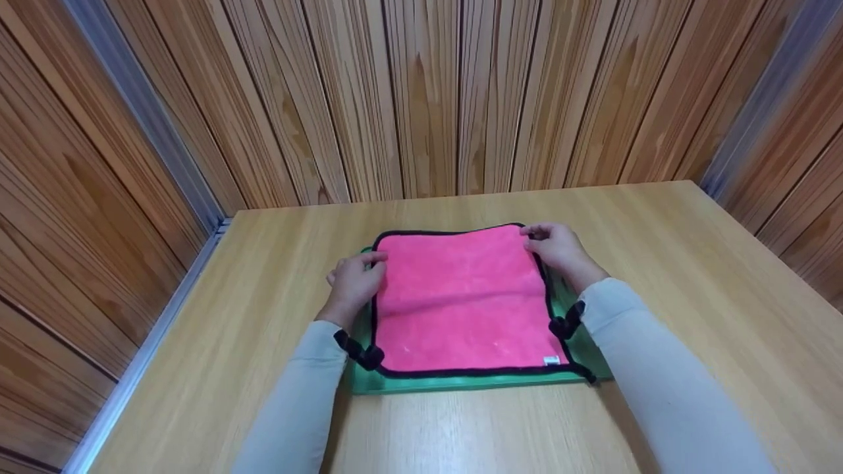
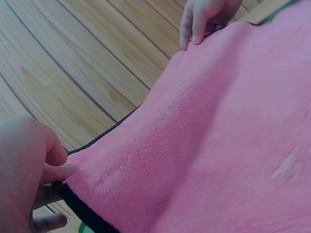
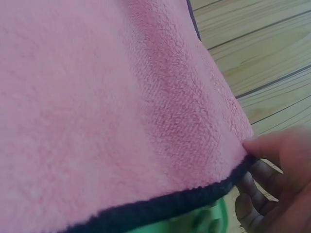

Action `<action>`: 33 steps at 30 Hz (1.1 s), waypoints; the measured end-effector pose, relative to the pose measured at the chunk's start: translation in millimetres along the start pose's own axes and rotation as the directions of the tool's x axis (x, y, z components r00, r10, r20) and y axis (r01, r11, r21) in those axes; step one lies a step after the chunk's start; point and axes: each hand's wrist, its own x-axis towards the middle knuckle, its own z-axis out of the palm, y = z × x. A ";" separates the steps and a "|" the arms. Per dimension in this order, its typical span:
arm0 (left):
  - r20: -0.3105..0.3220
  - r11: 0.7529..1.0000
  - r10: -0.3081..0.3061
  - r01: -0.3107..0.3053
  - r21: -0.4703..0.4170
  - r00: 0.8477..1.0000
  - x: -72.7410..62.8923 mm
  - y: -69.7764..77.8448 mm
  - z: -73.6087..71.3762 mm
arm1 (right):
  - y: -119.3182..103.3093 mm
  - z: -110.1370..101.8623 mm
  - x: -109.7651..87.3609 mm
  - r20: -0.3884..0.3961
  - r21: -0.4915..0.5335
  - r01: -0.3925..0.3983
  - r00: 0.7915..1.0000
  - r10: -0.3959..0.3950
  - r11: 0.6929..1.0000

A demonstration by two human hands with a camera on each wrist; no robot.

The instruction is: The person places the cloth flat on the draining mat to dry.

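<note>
A pink plush cloth (image 1: 461, 296) with black edging is spread over a green flat item (image 1: 435, 384), whose rim shows at the front and sides. My left hand (image 1: 355, 280) pinches the cloth's far left corner; the left wrist view shows the thumb and fingers (image 2: 60, 172) gripping the dark edge. At the far right corner my right hand (image 1: 560, 250) pinches the cloth between thumb and fingers, also seen in the right wrist view as a hand (image 3: 282, 174). The far edge looks raised. Most of the green item is hidden beneath the cloth.
Everything lies on a light wooden table (image 1: 276, 263). Wood-plank walls (image 1: 421, 99) stand behind it and at both sides, with metal posts (image 1: 151, 112) at the corners. A small white tag (image 1: 552, 361) sits at the cloth's near right corner.
</note>
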 end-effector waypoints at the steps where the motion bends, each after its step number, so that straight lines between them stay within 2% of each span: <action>1: 0.006 1.000 0.003 -0.003 0.006 1.000 2.8 -1.0 0.2 | 1.5 1.4 3.2 0.002 -0.014 0.002 1.000 -0.002 1.000; 5: 0.036 1.000 0.004 -0.004 0.007 0.999 10.1 -5.7 1.9 | 9.1 7.0 12.9 0.012 -0.065 0.013 1.000 -0.012 0.998; 9: 0.080 0.995 0.025 -0.032 0.094 0.996 12.5 -10.4 5.2 | 13.8 11.7 17.5 0.043 -0.125 0.022 0.999 -0.016 0.992; 13: 0.126 0.969 0.052 -0.081 0.233 0.991 13.4 -13.4 9.6 | 14.0 13.8 19.8 0.074 -0.209 0.042 0.997 -0.027 0.977; 15: 0.137 0.948 0.076 -0.114 0.297 0.988 14.0 -13.8 12.0 | 12.8 14.4 20.1 0.081 -0.245 0.059 0.996 -0.040 0.968; 19: 0.134 0.920 0.107 -0.149 0.362 0.985 14.0 -14.1 16.3 | 10.5 15.4 19.2 0.066 -0.280 0.097 0.994 -0.082 0.955; 25: 0.111 0.911 0.132 -0.164 0.377 0.985 13.7 -16.1 17.5 | 12.0 14.4 18.4 0.013 -0.302 0.129 0.991 -0.131 0.944; 33: 0.155 0.926 0.052 -0.106 0.363 0.987 11.7 -15.9 16.1 | 12.9 13.9 21.0 0.103 -0.340 0.108 0.992 -0.077 0.934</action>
